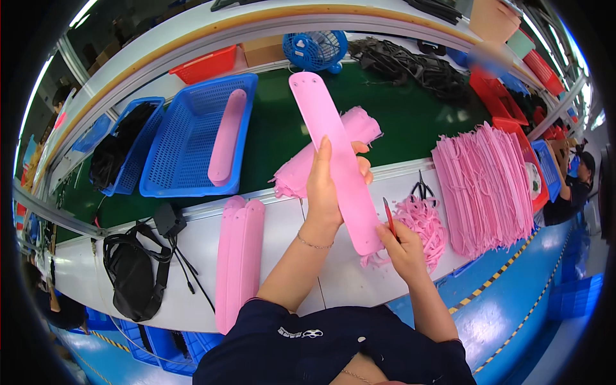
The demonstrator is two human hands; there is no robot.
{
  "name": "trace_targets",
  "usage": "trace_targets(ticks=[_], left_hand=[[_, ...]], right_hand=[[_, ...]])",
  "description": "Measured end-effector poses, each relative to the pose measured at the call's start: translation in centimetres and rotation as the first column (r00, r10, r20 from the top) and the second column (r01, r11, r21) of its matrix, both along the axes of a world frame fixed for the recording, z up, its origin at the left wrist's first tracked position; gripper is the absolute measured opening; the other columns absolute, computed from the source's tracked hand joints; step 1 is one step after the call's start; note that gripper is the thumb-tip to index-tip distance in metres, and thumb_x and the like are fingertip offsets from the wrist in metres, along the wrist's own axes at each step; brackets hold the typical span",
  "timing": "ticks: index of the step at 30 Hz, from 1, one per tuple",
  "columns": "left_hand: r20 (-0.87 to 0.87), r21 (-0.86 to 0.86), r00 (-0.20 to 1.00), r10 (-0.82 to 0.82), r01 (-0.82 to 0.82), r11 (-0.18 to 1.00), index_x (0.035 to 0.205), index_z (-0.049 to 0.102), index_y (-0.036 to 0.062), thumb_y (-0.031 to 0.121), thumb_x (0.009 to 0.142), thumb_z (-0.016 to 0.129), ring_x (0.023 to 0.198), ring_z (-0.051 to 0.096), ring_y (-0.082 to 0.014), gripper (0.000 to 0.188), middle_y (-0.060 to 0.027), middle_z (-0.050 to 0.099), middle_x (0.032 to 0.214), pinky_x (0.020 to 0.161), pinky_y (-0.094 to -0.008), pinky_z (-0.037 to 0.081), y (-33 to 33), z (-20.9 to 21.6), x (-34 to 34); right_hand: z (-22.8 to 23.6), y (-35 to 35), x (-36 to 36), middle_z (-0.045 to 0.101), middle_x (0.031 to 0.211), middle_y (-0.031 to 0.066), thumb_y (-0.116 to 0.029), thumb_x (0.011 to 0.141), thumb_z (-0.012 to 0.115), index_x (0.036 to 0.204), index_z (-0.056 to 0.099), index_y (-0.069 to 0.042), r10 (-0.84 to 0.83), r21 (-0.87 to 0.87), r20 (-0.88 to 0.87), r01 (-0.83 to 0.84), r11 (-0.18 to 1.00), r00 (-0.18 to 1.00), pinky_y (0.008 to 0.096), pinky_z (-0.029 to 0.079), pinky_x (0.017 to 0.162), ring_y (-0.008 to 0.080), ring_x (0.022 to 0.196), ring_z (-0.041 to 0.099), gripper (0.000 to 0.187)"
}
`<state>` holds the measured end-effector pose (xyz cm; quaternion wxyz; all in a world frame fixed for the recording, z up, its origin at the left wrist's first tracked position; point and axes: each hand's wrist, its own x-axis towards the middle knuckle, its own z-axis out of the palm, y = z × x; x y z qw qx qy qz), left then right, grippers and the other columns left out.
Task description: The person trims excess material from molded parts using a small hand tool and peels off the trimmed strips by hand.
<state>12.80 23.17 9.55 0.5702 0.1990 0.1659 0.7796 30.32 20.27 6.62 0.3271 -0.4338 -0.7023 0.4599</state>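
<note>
A long pink strip [347,173] with rounded ends and small holes is held up at a slant in front of me. My left hand [326,186] is closed around its middle, thumb on the face. At its lower end, my right hand [403,249] pinches the edge and also grips a slim red tool [390,218] with a dark pointed tip; its exact kind I cannot make out. Beyond the strip lies a rolled pink bundle [298,163]. Next to my right hand are a heap of thin pink scraps [423,224] and black-handled scissors [422,187].
A large stack of pink strips with frayed edges [484,189] stands at the right. Left of me, finished-looking pink strips [240,256] lie stacked near a black bag [138,273]. A blue basket [183,138] holds one strip [228,138]. A blue fan [314,50] stands behind.
</note>
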Motion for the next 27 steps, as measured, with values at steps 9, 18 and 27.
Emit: trace_targets(ticks=[9, 18, 27], left_hand=[[-0.015, -0.019, 0.996, 0.092, -0.092, 0.996, 0.098, 0.055, -0.0015, 0.052, 0.097, 0.030, 0.056, 0.047, -0.0158, 0.059, -0.0063, 0.051, 0.064, 0.051, -0.0242, 0.037, -0.5, 1.0, -0.8], [0.189, 0.087, 0.945, 0.268, -0.288, 0.954, 0.112, 0.043, 0.0026, 0.046, 0.097, 0.037, 0.071, 0.049, -0.0195, 0.046, -0.0152, 0.053, 0.104, 0.056, -0.0304, 0.043, -0.6, -1.3, -6.5], [-0.112, -0.007, 0.724, 0.681, -0.686, 0.728, 0.104, 0.051, 0.0010, 0.052, 0.097, 0.029, 0.065, 0.052, -0.0146, 0.056, -0.0091, 0.056, 0.075, 0.056, -0.0232, 0.042, -0.9, 0.6, -7.3]], right_hand=[[-0.7, 1.0, 0.3, 0.053, 0.064, 0.0025, -0.017, 0.092, 0.058, 0.083, 0.062, 0.003, -0.011, 0.034, -0.154, 0.017, 0.999, 0.988, 0.0259, 0.037, 0.054, 0.0091, 0.059, 0.046, 0.022], [-1.4, -0.8, 4.9, 0.054, 0.063, 0.0024, -0.015, 0.092, 0.055, 0.082, 0.063, 0.002, 0.087, -0.002, 0.016, -0.087, 0.996, 0.996, 0.0243, 0.037, 0.053, 0.0093, 0.057, 0.048, 0.021], [2.7, -1.1, 11.3, 0.045, 0.062, 0.0010, -0.016, 0.096, 0.048, 0.079, 0.052, -0.005, -0.373, -0.344, -0.483, 0.221, 0.913, 0.792, 0.0187, 0.018, 0.035, 0.0032, 0.038, 0.026, 0.020]])
